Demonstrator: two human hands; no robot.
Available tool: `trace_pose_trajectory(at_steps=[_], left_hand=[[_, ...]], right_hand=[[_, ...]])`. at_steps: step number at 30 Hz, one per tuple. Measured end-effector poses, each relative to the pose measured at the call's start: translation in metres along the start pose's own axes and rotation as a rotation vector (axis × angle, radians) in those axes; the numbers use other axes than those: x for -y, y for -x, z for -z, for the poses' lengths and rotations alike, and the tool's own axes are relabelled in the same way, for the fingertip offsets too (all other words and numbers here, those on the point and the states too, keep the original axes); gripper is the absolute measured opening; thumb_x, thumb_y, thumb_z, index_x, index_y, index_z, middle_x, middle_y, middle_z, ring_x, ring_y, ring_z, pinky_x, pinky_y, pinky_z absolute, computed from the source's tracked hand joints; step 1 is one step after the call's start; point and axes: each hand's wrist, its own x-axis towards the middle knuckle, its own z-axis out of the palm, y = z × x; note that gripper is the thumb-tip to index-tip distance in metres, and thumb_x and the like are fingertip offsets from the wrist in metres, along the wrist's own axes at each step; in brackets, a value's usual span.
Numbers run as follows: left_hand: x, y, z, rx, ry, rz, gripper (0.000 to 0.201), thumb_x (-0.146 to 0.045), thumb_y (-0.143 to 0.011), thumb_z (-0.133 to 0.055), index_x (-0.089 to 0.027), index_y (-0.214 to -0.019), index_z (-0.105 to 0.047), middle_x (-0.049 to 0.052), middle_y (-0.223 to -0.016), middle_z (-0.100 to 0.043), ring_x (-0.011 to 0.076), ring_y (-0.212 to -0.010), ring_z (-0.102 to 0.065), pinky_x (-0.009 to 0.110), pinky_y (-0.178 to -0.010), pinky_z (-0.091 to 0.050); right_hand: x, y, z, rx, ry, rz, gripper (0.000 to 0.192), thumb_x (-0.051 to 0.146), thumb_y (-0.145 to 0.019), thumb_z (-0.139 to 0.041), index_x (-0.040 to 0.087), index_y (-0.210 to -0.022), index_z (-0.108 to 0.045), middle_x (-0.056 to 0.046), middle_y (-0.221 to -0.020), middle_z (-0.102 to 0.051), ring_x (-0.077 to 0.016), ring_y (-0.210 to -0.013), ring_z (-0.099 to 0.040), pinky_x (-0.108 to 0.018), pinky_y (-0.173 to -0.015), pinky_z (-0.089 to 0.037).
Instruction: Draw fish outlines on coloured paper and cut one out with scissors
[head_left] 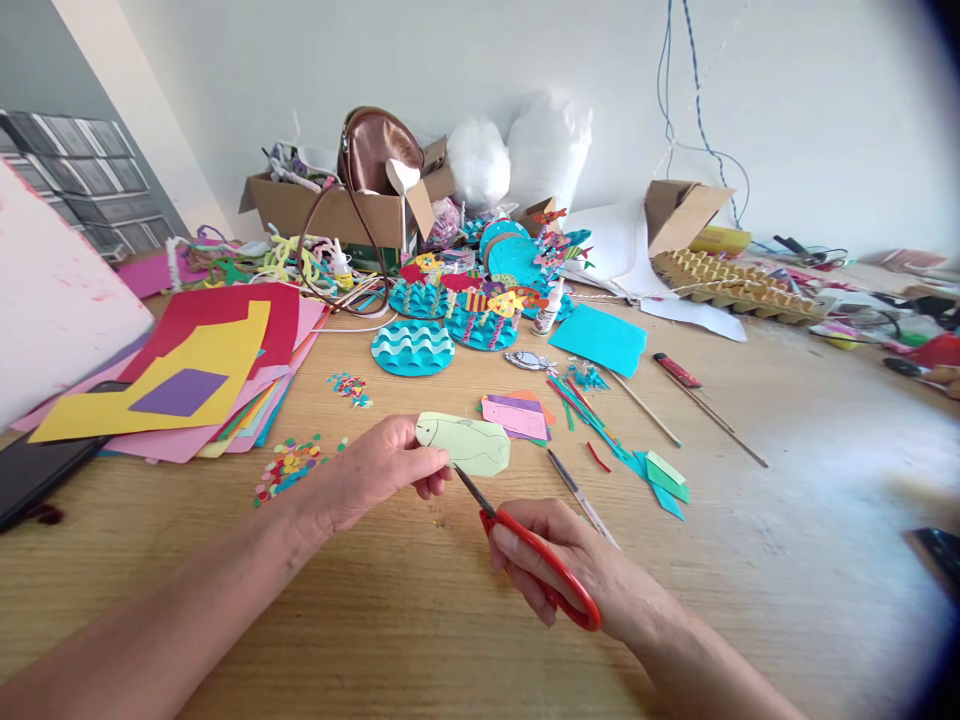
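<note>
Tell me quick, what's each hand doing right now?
Left hand: closed, pinching the green paper fish.
Right hand: closed, holding the red scissors.

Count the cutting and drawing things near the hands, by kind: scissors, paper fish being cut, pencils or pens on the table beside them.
Scissors: 1, in the right hand
Green paper fish: 1, in the left hand
Pencil: 1, on the table
Total: 3

Bare left forearm entering from lower left of the frame, left hand (pixel 375 472) fingers pinched at centre, right hand (pixel 559 565) lower centre-right, fingers curled closed, wrist angled inward
</note>
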Motion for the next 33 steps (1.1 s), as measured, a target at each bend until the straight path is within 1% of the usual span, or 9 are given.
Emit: trace_pose_trajectory(at_steps=[23,30,33], left_hand=[[-0.0017,0.0001,-0.0011,-0.002,0.001,0.002,0.018,-0.031,-0.069,-0.054,-0.014,-0.069,-0.058,-0.001,-0.064,-0.06,0.0104,-0.058,-0.054,0.022,-0.056,-0.044],[-0.0023,0.0012,-0.0018,-0.005,-0.001,-0.002,0.017,-0.032,-0.069,-0.054,-0.015,-0.068,-0.057,-0.001,-0.063,-0.059,0.0104,-0.058,-0.053,0.022,-0.056,-0.044],[-0.0027,0.0011,-0.0017,-0.004,-0.009,-0.004,0.017,-0.032,-0.069,-0.054,-0.015,-0.068,-0.057,0.0,-0.063,-0.059,0.0109,-0.058,-0.053,0.023,-0.056,-0.044]], right_hand=[[0.0007,-0.0012,-0.0011,-0.007,-0.004,-0.001,0.045,0.059,-0.085,-0.045,0.019,-0.065,-0.047,0.008,-0.039,-0.043,-0.0066,-0.033,-0.033,-0.02,-0.038,-0.023],[0.0016,-0.0009,-0.0022,-0.016,0.002,-0.012,0.048,0.064,-0.082,-0.046,0.019,-0.064,-0.046,0.008,-0.038,-0.043,-0.0064,-0.033,-0.032,-0.02,-0.038,-0.023],[0.0013,-0.0004,-0.002,-0.012,-0.004,-0.01,0.047,0.063,-0.083,-0.046,0.019,-0.064,-0.046,0.008,-0.038,-0.043,-0.0061,-0.033,-0.031,-0.02,-0.038,-0.022]])
